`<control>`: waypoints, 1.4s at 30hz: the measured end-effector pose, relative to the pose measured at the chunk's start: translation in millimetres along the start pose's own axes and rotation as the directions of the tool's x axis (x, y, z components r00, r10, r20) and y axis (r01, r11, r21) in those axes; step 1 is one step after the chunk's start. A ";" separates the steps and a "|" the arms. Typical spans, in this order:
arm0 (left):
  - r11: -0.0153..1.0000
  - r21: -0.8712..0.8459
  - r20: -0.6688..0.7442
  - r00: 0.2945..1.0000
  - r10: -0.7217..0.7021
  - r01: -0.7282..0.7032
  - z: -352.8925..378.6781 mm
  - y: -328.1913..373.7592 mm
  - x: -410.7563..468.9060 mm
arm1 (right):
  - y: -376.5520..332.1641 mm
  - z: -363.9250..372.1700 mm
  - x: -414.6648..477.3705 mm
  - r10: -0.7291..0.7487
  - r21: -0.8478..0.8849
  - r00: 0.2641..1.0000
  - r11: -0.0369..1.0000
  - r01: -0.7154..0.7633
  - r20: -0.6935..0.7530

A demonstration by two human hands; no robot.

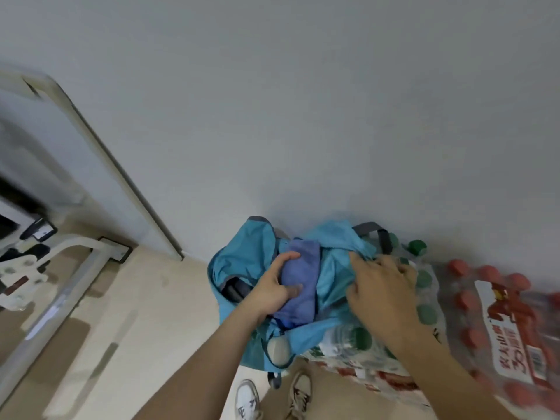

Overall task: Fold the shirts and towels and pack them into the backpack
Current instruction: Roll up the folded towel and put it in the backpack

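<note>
Purple-blue towel (pixel 303 277) is going into the teal backpack (pixel 242 262), half inside. The left hand (pixel 277 286) is clasping it while the right hand (pixel 381 292) fingers (pixel 400 266) are gripping the rim. Holding the mouth wide while pushing down flat seems wisest.

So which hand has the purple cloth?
The left hand, its fingers wrapped round the purple cloth in the blue backpack; the right hand only grips the backpack's edge.
</note>
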State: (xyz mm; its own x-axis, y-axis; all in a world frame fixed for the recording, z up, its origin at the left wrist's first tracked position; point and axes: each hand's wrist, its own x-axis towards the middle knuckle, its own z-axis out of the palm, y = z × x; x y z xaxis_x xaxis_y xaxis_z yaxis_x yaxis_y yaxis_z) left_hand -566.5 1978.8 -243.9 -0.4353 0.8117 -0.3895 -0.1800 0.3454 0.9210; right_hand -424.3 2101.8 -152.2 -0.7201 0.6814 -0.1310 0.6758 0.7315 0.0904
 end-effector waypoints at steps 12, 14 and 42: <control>0.038 0.985 0.141 0.924 0.355 -0.165 24.7 -16.1 1.3 | 19.5 -4.5 22.5 0.082 0.128 0.997 0.988 -0.082 0.004; -0.041 0.980 0.199 0.969 0.147 -0.195 24.6 -15.3 10.9 | 23.9 -2.8 21.3 0.064 0.152 0.998 0.986 -0.067 0.024; 0.682 0.606 -0.070 0.826 0.559 -0.409 32.2 93.8 -83.5 | 35.8 -35.5 -70.8 0.200 0.915 0.970 0.401 0.048 -0.139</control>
State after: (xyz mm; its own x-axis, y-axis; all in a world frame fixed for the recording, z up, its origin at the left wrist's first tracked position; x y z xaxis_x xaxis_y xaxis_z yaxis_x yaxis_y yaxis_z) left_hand -518.7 1958.6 -125.1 -0.5219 0.8309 0.1930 0.5905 0.1887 0.7846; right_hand -354.7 2080.5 -104.7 -0.5853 0.8103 0.0283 0.3804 0.3053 -0.8730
